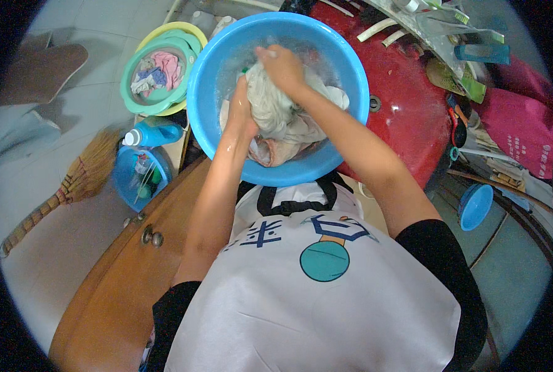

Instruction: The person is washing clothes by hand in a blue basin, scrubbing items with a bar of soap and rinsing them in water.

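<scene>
Before me a large blue plastic basin [351, 139] holds water and wet laundry. Both my hands are inside it on a bunched whitish cloth [274, 104]. My right hand [281, 67] grips the cloth's upper part, fingers curled in. On the cloth's left side lies my left hand [244, 109], its fingers partly hidden by the fabric. Under and beside the bunch, a beige-pink garment [276, 151] lies in the water. Another white piece [337, 97] shows at the right.
The basin stands partly over a red sink counter [411, 125]. To the left, a green basin [127, 88] holds clothes, beside a blue detergent bottle [158, 131] and a blue bin [137, 186]. A straw broom [88, 162] leans near a wooden door [132, 279]. A cluttered shelf [425, 42] borders the upper right.
</scene>
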Demonstrator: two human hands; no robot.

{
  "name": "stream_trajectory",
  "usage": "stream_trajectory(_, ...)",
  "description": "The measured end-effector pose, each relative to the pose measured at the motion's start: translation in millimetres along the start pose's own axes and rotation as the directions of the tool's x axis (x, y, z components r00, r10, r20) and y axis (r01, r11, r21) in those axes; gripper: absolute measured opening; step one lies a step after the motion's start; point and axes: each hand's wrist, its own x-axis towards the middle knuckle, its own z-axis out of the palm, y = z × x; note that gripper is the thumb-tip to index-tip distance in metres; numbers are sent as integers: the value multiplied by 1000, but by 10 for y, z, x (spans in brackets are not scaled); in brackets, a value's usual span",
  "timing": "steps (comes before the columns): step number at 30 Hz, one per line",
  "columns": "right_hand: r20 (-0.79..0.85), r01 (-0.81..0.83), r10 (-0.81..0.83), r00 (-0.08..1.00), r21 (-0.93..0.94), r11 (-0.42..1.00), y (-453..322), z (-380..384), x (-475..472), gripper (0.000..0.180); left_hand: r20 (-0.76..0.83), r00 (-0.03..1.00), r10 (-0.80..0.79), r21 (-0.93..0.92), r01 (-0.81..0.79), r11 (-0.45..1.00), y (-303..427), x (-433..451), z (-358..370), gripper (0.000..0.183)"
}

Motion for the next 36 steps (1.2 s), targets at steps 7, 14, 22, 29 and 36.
stream_trajectory(7, -415, 304, -292, 861, -39, 952, 224, 138, 53, 42, -178, 967, 181, 186, -148, 971, 31, 155, -428, 60)
stream_trajectory(14, 233, 119, -43, 972, -323, 939, 311, 228, 209, 34, -275, 888, 368, 539, -174, 824, -163, 253, -466, 70)
stream_trajectory(22, 109, 267, -259, 960, -68, 961, -361, -28, -683, 36, -10, 989, 148, 77, -147, 986, 88, 236, -220, 47)
stream_trajectory(29, -17, -140, 152, 988, 292, 946, 398, 105, 305, 37, -1, 997, -79, -32, 79, 996, -56, -61, 12, 43)
stream_trajectory(36, -114, 49, -22, 993, 237, 970, 279, 143, 272, 45, -128, 991, 43, -66, -52, 996, 5, -14, -320, 49)
